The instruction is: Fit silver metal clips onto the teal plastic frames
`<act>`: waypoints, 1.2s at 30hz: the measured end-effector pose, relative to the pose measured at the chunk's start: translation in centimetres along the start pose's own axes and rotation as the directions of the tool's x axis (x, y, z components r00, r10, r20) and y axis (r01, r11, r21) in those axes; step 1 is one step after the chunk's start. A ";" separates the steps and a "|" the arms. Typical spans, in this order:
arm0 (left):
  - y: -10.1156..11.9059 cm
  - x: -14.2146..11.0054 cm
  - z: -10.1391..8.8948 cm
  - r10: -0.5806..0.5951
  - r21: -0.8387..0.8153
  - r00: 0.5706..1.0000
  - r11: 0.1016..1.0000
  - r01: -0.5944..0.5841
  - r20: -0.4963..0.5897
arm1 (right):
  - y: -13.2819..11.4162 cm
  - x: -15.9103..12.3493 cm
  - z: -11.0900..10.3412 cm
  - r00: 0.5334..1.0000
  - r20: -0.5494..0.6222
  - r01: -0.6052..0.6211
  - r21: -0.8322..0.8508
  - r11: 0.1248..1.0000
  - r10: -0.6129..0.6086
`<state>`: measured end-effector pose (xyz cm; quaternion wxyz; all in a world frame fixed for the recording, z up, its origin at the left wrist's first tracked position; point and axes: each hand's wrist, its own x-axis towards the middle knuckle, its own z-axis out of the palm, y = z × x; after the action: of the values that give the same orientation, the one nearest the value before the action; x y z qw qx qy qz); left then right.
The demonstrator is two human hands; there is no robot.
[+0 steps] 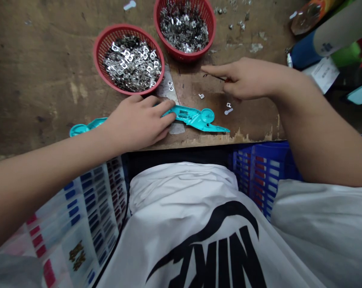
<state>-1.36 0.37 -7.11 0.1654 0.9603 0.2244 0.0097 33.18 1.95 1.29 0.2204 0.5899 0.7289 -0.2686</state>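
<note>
A long turquoise plastic part (196, 117) with a round knob and a pointed end lies near the table's front edge. My left hand (141, 120) rests over it, fingers closed across its middle. More turquoise plastic (87, 126) shows left of that wrist; whether it is the same piece is hidden. My right hand (244, 78) hovers right of the part, index finger stretched out and the other fingers curled round a thin dark tool (219, 77). Below its tip lie a small metal clip (202, 96), another clip (228, 105) and a pale keyhole-shaped piece (228, 111).
Two red baskets, one nearer (98, 60) and one farther (211, 24), hold heaps of metal clips. A blue and grey cylinder (325, 40) and a bottle (305, 20) lie at the right. Below the table edge are a blue crate (256, 168) and a white crate (87, 200).
</note>
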 end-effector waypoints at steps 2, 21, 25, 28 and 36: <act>0.0 0.0 0.0 -0.005 0.003 1.000 1.000 0.005 0.007 | -0.1 -0.1 -0.1 1.000 -0.018 -0.009 0.014 1.000 0.009; 0.1 -0.1 0.2 0.000 -0.006 1.000 1.000 -0.001 -0.023 | -0.4 -0.2 -0.1 1.000 0.002 -0.004 0.093 0.996 0.004; -0.1 -0.2 0.4 0.018 0.006 0.999 1.000 -0.018 -0.043 | -0.5 -0.2 -0.1 1.000 0.008 -0.013 0.068 0.998 0.013; -0.1 -0.2 0.5 0.008 -0.006 1.000 1.000 -0.008 -0.030 | -0.1 -0.1 0.2 1.000 -0.009 0.003 0.036 0.999 -0.002; -0.1 0.0 0.4 -0.040 -0.033 0.999 0.999 0.039 -0.008 | -2.1 -0.4 1.5 0.980 0.000 0.198 0.022 0.980 -0.198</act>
<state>-1.36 0.37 -7.57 0.1803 0.9528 0.2439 0.0144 31.18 0.31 0.66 0.1869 0.5165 0.7807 -0.2980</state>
